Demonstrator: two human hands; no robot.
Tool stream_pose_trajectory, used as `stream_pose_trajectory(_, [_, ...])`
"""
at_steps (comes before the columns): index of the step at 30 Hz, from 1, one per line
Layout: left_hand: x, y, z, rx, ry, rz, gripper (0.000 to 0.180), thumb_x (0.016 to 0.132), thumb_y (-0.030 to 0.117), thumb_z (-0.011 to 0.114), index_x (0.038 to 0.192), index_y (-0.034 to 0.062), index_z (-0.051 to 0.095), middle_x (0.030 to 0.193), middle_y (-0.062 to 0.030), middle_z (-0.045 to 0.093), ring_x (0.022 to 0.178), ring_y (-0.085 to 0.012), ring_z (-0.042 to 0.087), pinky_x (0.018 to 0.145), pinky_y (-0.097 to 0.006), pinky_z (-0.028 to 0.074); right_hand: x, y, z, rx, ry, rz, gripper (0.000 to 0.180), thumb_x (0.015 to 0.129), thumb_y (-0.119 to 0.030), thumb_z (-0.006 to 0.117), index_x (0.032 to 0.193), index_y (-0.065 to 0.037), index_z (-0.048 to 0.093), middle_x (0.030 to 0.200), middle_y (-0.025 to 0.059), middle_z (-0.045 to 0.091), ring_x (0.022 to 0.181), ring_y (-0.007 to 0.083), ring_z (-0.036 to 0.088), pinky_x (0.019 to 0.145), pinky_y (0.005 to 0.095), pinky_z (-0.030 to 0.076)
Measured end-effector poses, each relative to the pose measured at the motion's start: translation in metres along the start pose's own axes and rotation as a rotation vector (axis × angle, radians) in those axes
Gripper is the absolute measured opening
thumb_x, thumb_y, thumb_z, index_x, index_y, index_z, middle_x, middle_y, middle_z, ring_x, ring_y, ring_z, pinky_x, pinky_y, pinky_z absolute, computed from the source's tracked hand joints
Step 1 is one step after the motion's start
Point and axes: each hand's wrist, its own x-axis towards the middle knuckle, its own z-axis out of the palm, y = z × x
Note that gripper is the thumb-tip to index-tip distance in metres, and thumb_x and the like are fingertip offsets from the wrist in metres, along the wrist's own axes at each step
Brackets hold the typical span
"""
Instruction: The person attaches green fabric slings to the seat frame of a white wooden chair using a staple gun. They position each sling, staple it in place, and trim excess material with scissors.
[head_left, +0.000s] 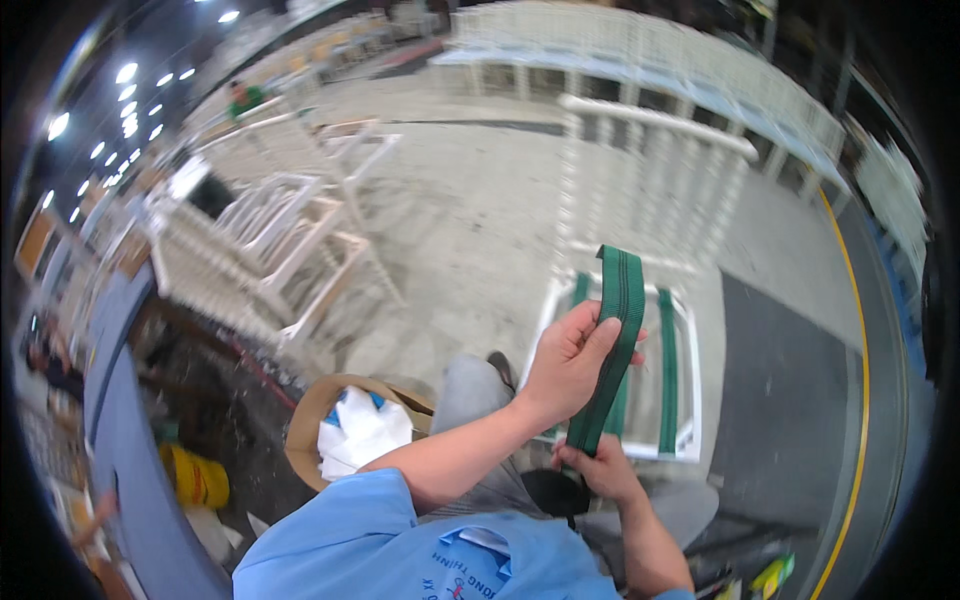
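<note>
A green webbing strap (pixel 612 330) with dark lengthwise stripes runs upright in front of me, its top end folded over. My left hand (pixel 572 362) pinches it in the upper half, thumb on the strap's face. Lower down, my right hand (pixel 602 470) has its fingers closed at the strap's bottom end. A rounded black object (pixel 556 492) lies just under the right hand; its kind is unclear. Beyond my hands stands a white chair (pixel 690 412) with a spindle back. Green straps (pixel 668 370) span its open seat frame, partly hidden by my hands.
A cardboard box (pixel 302 440) with white and blue material is left of my knee. White chair frames (pixel 300 270) are stacked at the left, near a blue-grey surface (pixel 140 470) and a yellow container (pixel 195 478). Rows of white chairs (pixel 640 50) stand far back. A dark mat (pixel 785 400) lies right.
</note>
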Motion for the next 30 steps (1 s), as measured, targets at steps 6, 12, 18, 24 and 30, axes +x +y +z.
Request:
stream_pose_trajectory(6, [-0.046, -0.129, -0.127, 0.66, 0.46, -0.408, 0.032, 0.099, 0.027, 0.063, 0.103, -0.0043, 0.069, 0.082, -0.0091, 0.07, 0.079, -0.0126, 0.062, 0.071, -0.036, 0.05, 0.041, 0.078, -0.014, -0.762, 0.033, 0.199, 0.028, 0.086, -0.017, 0.079, 0.108, -0.001, 0.074, 0.103, 0.0102, 0.076, 0.106, 0.0231, 0.07, 0.098, 0.0393, 0.05])
stream_pose_trajectory(12, [-0.113, -0.197, -0.119, 0.395, 0.493, -0.387, 0.03, 0.1, 0.028, 0.059, 0.099, -0.0016, 0.065, 0.081, -0.014, 0.066, 0.076, -0.0198, 0.061, 0.071, -0.04, 0.049, 0.045, 0.127, -0.038, -1.309, -0.176, -0.056, 0.059, 0.069, -0.023, 0.082, 0.122, -0.003, 0.07, 0.116, 0.0119, 0.073, 0.124, 0.0307, 0.06, 0.118, 0.0515, 0.032])
stream_pose_trajectory(18, [-0.09, -0.155, -0.094, 0.504, 0.31, -0.356, 0.036, 0.098, 0.033, 0.058, 0.108, -0.0005, 0.063, 0.1, -0.0186, 0.07, 0.096, -0.0295, 0.067, 0.085, -0.041, 0.052, 0.02, 0.118, -0.056, -1.298, -0.215, -0.271, 0.042, 0.081, -0.027, 0.078, 0.111, 0.002, 0.071, 0.103, 0.0182, 0.075, 0.098, 0.0321, 0.071, 0.098, 0.0469, 0.047])
stream_pose_trajectory(24, [-0.093, -0.118, -0.075, 0.028, 0.15, -0.17, 0.027, 0.101, 0.025, 0.062, 0.112, 0.001, 0.063, 0.106, -0.006, 0.072, 0.099, -0.0133, 0.062, 0.09, -0.033, 0.05, 0.0, 0.045, -0.012, -0.848, -0.002, 0.361, 0.044, 0.101, -0.02, 0.062, 0.14, 0.001, 0.055, 0.127, 0.0201, 0.065, 0.116, 0.0346, 0.062, 0.1, 0.0437, 0.05])
stream_pose_trajectory(30, [-0.108, -0.149, -0.082, 0.471, 0.078, -0.089, 0.022, 0.095, 0.018, 0.066, 0.105, -0.001, 0.061, 0.091, -0.0092, 0.069, 0.084, -0.014, 0.059, 0.076, -0.037, 0.047, 0.009, 0.039, -0.018, -0.005, 0.19, 0.318, 0.044, 0.101, -0.02, 0.062, 0.14, -0.001, 0.055, 0.125, 0.0214, 0.065, 0.114, 0.0373, 0.063, 0.1, 0.0434, 0.049])
